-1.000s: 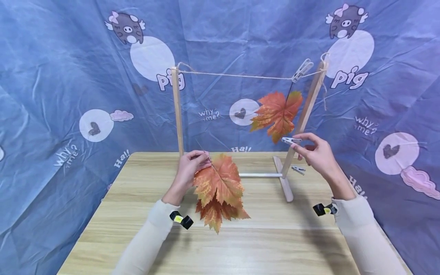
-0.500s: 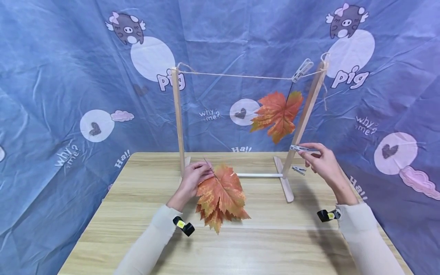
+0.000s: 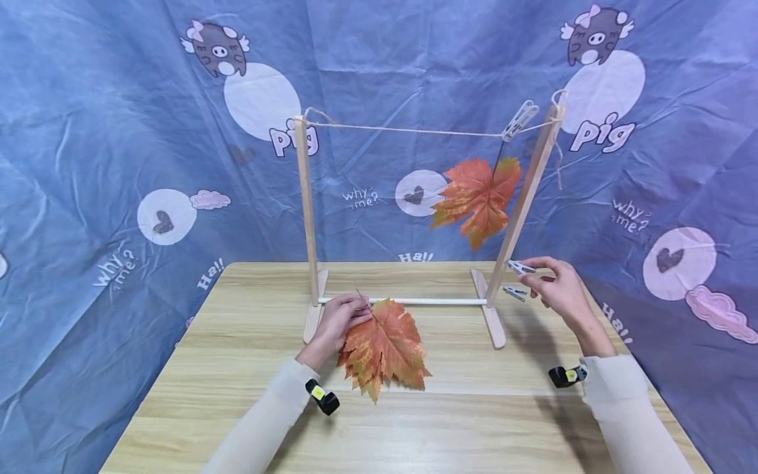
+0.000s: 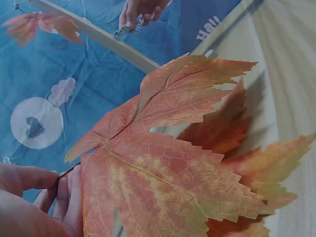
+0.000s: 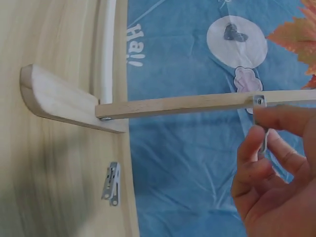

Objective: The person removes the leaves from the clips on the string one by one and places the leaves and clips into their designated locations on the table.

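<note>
Between thumb and fingers, my left hand pinches the thin dark stem of an orange artificial maple leaf. In the left wrist view, this leaf overlaps at least one more leaf beneath it; whether my hand also holds that one I cannot tell. My right hand pinches a pale clothespin beside the right post. Below it, a second clothespin lies on the table. Another maple leaf hangs by its stem from the string, held by a white clothespin.
A wooden stand has a left post, a right post, a twine line across the top and a white bar low down. It stands on the wooden table, before a blue printed cloth.
My left hand has come down and slightly right, lowering its leaf onto the other one near the table. My right hand has moved down and right with the clothespin, away from the hanging leaf.
</note>
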`<state>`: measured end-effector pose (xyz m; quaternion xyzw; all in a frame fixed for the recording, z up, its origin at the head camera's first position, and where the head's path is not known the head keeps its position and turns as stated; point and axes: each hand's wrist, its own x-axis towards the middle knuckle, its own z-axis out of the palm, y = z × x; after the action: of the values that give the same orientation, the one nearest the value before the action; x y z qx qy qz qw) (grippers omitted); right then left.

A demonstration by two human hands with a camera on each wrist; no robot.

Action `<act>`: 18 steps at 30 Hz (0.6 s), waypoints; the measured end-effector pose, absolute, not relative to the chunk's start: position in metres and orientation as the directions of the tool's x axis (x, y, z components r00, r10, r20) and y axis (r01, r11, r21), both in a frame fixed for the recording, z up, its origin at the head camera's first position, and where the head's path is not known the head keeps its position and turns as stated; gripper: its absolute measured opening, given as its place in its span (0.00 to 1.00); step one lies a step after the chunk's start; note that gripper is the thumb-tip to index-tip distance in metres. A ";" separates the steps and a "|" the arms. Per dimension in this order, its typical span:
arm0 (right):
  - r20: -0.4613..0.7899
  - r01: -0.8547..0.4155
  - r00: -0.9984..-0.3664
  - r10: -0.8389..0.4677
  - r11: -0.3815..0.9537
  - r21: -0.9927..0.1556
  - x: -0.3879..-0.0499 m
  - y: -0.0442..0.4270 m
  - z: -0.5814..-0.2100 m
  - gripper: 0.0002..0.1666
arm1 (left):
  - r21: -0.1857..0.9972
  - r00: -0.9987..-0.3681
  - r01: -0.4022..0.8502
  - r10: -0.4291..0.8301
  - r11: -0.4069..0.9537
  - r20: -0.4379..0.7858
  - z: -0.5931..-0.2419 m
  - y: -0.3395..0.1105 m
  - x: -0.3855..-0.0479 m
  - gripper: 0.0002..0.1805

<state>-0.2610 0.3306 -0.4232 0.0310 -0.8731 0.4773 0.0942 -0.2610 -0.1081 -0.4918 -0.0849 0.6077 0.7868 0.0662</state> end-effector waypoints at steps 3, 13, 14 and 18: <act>0.183 -0.122 -0.981 0.056 0.557 -0.821 -0.261 0.332 -0.429 0.23 | 0.943 -0.974 -0.223 0.006 -0.246 -0.228 -0.499 -0.108 -0.262 0.16; 0.081 -0.010 -0.992 0.092 0.599 -0.801 -0.264 0.333 -0.447 0.26 | 0.956 -0.962 -0.273 0.032 -0.112 -0.271 -0.512 -0.110 -0.260 0.14; 0.080 -0.010 -0.993 0.090 0.603 -0.798 -0.264 0.333 -0.450 0.26 | 0.957 -0.962 -0.272 0.035 -0.103 -0.270 -0.512 -0.110 -0.261 0.14; 0.086 -0.016 -0.993 0.083 0.621 -0.784 -0.267 0.333 -0.457 0.25 | 0.962 -0.964 -0.266 0.044 -0.062 -0.263 -0.515 -0.111 -0.262 0.15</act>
<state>-0.2671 0.3329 -0.4575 -0.0186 -0.8983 0.4352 0.0571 -0.2618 -0.1108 -0.5155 -0.0819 0.6763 0.7242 0.1069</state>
